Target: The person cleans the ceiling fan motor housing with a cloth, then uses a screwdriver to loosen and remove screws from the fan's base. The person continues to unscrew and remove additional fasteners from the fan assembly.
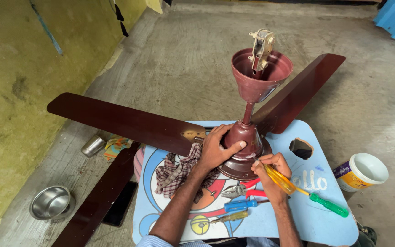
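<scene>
Both hands on fan motor (pixel 243 146) (R w/ screwdriver (pixel 280 179))

Ceiling fan (pixel 245 142): your maroon unit, motor housing, canopy cup and blades all the same glossy dark red-brown. Screwdriver (pixel 280 179) in your right hand (pixel 270 176): translucent yellow handle. Second screwdriver (pixel 329 205): green handle. Third screwdriver (pixel 241 205): blue handle. Pliers (pixel 245 188): red grips. Cloth (pixel 179 171): brown-and-white check. Desk (pixel 316 219): light blue, printed with a cartoon figure in blue, white, red and yellow. Bucket (pixel 360 171): white, yellow-and-blue label. Bowl (pixel 51 202): plain steel. Wall (pixel 19 82): yellow-green. Floor (pixel 184 59): grey.
</scene>
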